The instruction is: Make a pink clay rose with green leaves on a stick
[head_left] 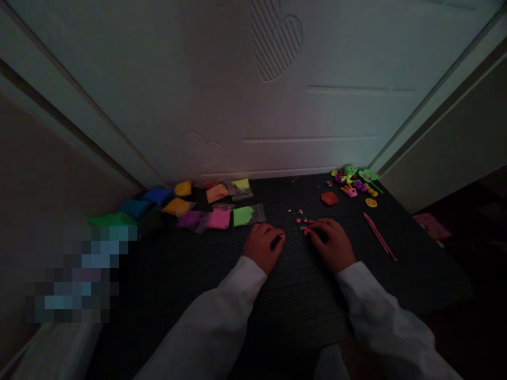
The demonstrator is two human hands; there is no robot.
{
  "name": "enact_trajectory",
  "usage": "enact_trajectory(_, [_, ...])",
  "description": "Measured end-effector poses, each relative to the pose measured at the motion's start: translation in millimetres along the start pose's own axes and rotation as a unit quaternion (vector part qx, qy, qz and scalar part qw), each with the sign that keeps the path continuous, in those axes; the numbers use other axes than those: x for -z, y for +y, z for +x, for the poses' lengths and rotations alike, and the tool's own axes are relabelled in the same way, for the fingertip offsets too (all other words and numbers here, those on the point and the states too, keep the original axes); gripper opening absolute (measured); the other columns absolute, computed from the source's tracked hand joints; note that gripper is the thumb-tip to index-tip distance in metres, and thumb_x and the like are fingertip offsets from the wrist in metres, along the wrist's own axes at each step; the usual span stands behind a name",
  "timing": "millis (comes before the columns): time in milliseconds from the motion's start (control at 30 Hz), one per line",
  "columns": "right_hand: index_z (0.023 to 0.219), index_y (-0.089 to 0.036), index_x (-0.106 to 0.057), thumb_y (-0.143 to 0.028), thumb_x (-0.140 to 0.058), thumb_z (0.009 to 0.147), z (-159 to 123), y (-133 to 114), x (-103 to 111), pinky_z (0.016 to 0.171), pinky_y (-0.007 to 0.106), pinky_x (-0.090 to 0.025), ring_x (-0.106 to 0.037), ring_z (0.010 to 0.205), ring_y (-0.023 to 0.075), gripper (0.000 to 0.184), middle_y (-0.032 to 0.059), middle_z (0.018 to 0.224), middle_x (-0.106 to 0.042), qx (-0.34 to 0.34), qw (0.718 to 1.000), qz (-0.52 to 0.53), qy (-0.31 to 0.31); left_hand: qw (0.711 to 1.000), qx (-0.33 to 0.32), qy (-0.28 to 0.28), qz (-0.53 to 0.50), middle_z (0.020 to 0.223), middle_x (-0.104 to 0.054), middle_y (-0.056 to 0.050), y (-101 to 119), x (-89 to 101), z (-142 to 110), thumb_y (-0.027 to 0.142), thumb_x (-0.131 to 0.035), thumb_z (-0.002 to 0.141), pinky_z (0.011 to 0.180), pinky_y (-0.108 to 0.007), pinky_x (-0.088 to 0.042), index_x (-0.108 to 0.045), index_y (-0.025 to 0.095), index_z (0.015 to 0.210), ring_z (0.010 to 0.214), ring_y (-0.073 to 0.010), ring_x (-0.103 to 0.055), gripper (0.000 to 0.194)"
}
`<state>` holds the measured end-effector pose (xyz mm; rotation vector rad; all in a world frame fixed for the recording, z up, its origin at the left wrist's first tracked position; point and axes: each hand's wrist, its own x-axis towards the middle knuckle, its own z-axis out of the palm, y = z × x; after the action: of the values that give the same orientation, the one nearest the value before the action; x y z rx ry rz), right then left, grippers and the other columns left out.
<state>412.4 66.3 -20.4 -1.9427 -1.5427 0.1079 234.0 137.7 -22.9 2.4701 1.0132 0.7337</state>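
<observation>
My left hand (264,247) rests on the dark table with thumb and forefinger pinched together. A tiny pink spot shows at those fingertips, too small to make out. To its right, my right hand (332,245) has its fingertips closed on a small pink and green clay piece (305,230) at the table surface. Just beyond lie several tiny pink and green clay bits (300,212). Nearest the left hand is a bag of light green clay (243,216), and the two hands are apart.
Bags of coloured clay, such as a pink one (219,218) and a blue one (159,196), spread leftward. At right lie a red clay disc (329,198), pink modelling tools (379,236) and a cluster of clay figures (350,182). A white panel (222,95) with embossed hearts stands behind.
</observation>
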Motion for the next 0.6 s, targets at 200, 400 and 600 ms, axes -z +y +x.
enact_trajectory(200, [0.085, -0.023, -0.058, -0.027, -0.050, 0.069, 0.0, 2.1, -1.2, 0.076, 0.037, -0.037, -0.048, 0.086, 0.0197, 0.019, 0.0045, 0.093, -0.054, 0.004, 1.000, -0.015, -0.002, 1.000, -0.004, 0.017, 0.003, 0.084, -0.052, -0.004, 2.3, 1.2, 1.3, 0.028, -0.043, 0.076, 0.079, -0.031, -0.037, -0.057, 0.020, 0.088, 0.084, -0.0151, -0.043, 0.021])
enact_trajectory(400, [0.086, -0.023, -0.058, -0.027, -0.050, 0.069, -1.2, -2.0, 0.0, 0.077, 0.037, -0.037, -0.048, 0.088, 0.0198, 0.019, 0.0048, 0.094, -0.054, 0.031, 0.999, -0.014, 0.007, 0.999, -0.016, 0.011, 0.035, 0.091, -0.052, -0.005, 21.1, -0.7, 0.1, 0.033, -0.046, 0.074, 0.079, -0.035, -0.035, -0.056, 0.021, 0.091, 0.089, -0.0183, -0.042, 0.023])
enact_trajectory(600, [0.085, -0.022, -0.058, -0.028, -0.050, 0.069, -3.8, -8.9, 0.0, 0.076, 0.038, -0.036, -0.048, 0.089, 0.0204, 0.018, 0.0054, 0.095, -0.054, 0.070, 0.997, -0.024, -0.003, 0.999, 0.002, 0.016, 0.046, 0.092, -0.052, -0.004, 34.1, -8.8, 2.9, 0.034, -0.047, 0.073, 0.079, -0.037, -0.033, -0.057, 0.023, 0.091, 0.090, -0.0195, -0.040, 0.023])
